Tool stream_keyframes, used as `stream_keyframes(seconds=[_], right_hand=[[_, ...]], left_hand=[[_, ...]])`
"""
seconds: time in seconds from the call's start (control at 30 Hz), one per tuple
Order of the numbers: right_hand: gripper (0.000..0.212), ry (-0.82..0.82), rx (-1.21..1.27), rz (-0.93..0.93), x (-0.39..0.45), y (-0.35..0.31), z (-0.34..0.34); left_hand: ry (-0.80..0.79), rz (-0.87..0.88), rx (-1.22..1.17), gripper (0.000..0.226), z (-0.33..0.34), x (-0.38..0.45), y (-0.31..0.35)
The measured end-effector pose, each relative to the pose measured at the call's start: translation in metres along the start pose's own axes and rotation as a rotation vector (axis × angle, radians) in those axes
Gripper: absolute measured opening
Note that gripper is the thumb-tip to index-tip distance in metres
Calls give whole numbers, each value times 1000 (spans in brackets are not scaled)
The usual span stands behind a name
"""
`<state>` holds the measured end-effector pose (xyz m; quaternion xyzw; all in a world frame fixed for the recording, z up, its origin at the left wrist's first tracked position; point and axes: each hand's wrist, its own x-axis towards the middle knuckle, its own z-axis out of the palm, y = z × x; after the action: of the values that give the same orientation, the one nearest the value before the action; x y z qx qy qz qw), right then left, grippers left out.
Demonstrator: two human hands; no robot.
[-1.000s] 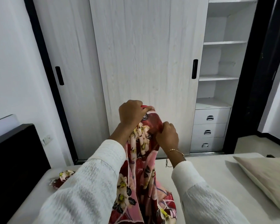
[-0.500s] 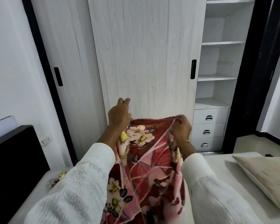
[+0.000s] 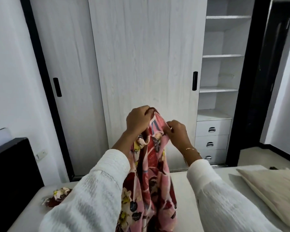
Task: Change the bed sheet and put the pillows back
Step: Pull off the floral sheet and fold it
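A red and pink floral sheet [image 3: 151,181] hangs bunched between my arms, above the bare white mattress [image 3: 208,178]. My left hand [image 3: 137,120] grips the sheet's top edge, held up in front of the wardrobe. My right hand [image 3: 178,133] pinches the same edge just to the right and a little lower. Another part of the floral cloth [image 3: 56,196] lies on the mattress at the left. A beige pillow [image 3: 273,193] without a cover lies on the mattress at the right.
A black headboard [image 3: 10,173] stands at the left. Beyond the bed is a white sliding wardrobe [image 3: 146,64] with open shelves [image 3: 223,56] and three drawers [image 3: 211,139]. A dark doorway [image 3: 266,72] is at the right.
My hands had spread the sheet's edge wide half a second ago. They have come back together, so the cloth hangs bunched again.
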<state>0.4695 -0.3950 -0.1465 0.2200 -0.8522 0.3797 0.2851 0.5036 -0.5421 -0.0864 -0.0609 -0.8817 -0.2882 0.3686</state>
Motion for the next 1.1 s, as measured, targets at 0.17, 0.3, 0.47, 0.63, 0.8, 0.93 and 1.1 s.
stream_keyframes(seconds=[0.17, 0.3, 0.47, 0.63, 0.8, 0.93, 1.1], right_hand=[[21, -25, -131, 300, -26, 28, 23], [21, 284, 111, 499, -12, 13, 13], [19, 503, 487, 348, 44, -37, -51], [15, 99, 309, 35, 62, -65, -50], [19, -80, 467, 22, 63, -63, -38], [12, -63, 562, 107, 63, -48, -44], [21, -235, 316, 50, 45, -42, -35]], left_hand=[[167, 56, -44, 24, -4, -1, 12], [206, 67, 27, 28, -8, 1, 11], [36, -79, 555, 31, -19, 8, -22], [-127, -96, -166, 36, -16, 13, -4], [-355, -115, -613, 18, -24, 10, 21], [-142, -301, -774, 28, -25, 22, 16], [-23, -279, -495, 30, -19, 27, 18]])
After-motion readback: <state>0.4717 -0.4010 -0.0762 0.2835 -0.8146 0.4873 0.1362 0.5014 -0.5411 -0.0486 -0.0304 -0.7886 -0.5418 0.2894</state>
